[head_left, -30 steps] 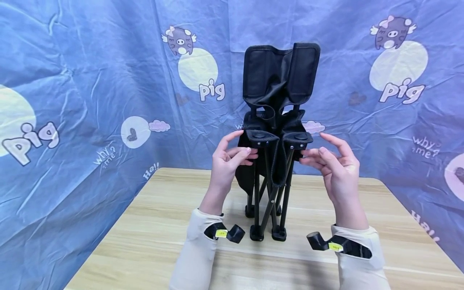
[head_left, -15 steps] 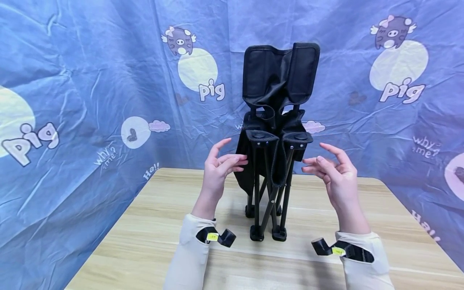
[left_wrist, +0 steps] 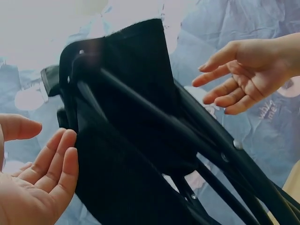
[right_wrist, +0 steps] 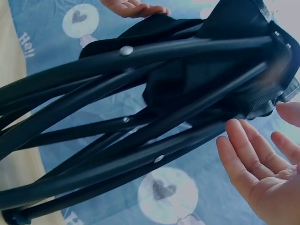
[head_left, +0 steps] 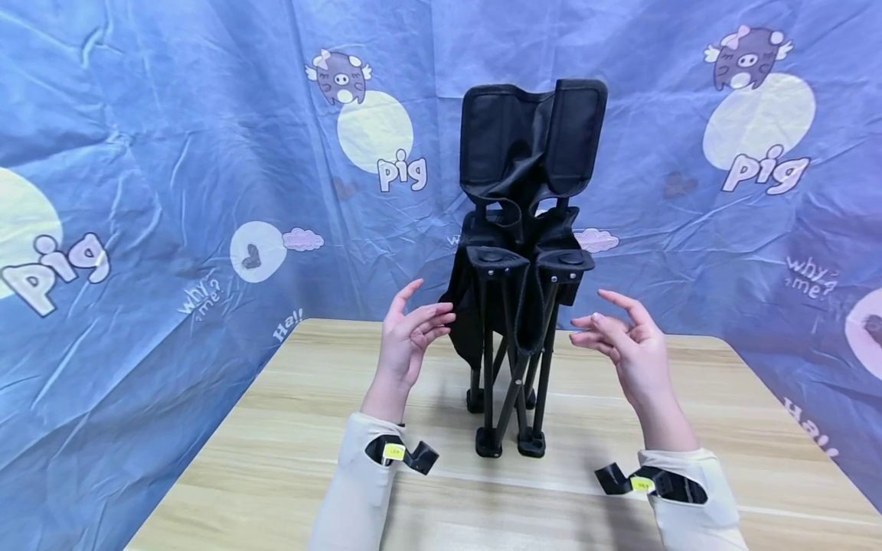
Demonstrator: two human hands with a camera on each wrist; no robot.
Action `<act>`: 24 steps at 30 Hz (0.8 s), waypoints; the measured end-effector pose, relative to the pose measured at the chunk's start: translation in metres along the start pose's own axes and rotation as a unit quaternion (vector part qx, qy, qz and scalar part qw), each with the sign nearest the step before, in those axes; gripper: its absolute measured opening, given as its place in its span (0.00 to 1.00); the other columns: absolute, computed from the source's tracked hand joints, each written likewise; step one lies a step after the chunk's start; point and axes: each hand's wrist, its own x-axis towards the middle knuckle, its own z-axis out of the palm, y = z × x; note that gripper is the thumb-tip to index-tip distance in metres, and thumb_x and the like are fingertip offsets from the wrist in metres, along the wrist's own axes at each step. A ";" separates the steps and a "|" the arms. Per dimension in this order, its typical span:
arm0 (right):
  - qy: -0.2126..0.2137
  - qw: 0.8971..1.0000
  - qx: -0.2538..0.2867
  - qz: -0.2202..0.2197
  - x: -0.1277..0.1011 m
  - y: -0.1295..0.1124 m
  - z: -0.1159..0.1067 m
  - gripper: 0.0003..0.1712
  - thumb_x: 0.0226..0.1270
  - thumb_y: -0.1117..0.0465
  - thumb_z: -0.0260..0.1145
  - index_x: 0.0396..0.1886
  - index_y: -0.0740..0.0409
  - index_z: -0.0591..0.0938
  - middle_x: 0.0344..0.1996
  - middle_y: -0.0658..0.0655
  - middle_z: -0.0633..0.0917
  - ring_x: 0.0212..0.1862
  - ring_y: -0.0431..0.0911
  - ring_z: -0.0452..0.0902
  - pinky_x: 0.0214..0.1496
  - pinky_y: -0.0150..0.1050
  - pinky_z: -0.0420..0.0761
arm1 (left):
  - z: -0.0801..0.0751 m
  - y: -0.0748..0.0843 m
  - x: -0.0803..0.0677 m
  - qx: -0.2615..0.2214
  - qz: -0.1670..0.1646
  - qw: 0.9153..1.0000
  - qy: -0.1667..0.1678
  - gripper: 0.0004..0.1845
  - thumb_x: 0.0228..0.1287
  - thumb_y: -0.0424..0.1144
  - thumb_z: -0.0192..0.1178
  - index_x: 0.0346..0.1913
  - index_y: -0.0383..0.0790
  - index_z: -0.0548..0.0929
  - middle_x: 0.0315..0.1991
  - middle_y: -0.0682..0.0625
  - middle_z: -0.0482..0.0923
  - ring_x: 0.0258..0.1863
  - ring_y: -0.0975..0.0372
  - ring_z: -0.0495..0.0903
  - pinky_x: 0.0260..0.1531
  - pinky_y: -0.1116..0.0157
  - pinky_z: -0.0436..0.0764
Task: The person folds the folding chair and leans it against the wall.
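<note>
A small folded camping chair of black fabric on thin black metal legs point(head_left: 518, 306) stands upright on the pale wooden tabletop point(head_left: 276, 459), between the two hands and just beyond their fingertips. The left hand point(head_left: 408, 337) hovers beside the chair's left side, palm turned inward, its fingers point(head_left: 430, 315) loosely spread and slightly bent, holding nothing; the tips lie very near the hanging black cloth, and in the left wrist view point(left_wrist: 51, 168) they are right at its edge, though actual contact cannot be told. The right hand point(head_left: 630, 344) hovers on the other side, palm inward too, fingers point(head_left: 592, 321) wide and relaxed, empty, a clear gap between their tips and the nearest leg. The right wrist view shows those fingers point(right_wrist: 248, 150) just below the crossed black tubes with their silver rivets. Both forearms wear cream sleeves point(head_left: 358, 490) with black wrist straps. Behind the chair hangs a wrinkled blue backdrop printed with cartoon pigs point(head_left: 172, 153).
</note>
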 end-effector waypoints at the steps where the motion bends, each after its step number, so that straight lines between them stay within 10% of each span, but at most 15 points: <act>1: 0.003 1.000 -0.006 0.008 0.000 0.002 -0.001 0.19 0.75 0.75 0.52 0.62 0.62 0.74 0.34 0.61 0.89 0.32 0.49 0.88 0.42 0.39 0.87 | -0.002 -0.001 0.000 -0.006 -0.005 1.000 0.004 0.30 0.68 0.24 0.46 0.72 0.32 0.55 0.35 0.46 0.87 0.33 0.59 0.87 0.34 0.67 0.85; 24: 0.000 0.992 -0.046 0.118 -0.019 0.040 -0.040 0.20 0.75 0.73 0.53 0.56 0.46 0.78 0.35 0.56 0.90 0.33 0.46 0.88 0.40 0.38 0.87 | -0.058 -0.047 -0.004 0.012 -0.131 0.988 0.086 0.27 0.67 0.24 0.43 0.69 0.33 0.59 0.33 0.47 0.84 0.32 0.60 0.85 0.34 0.67 0.83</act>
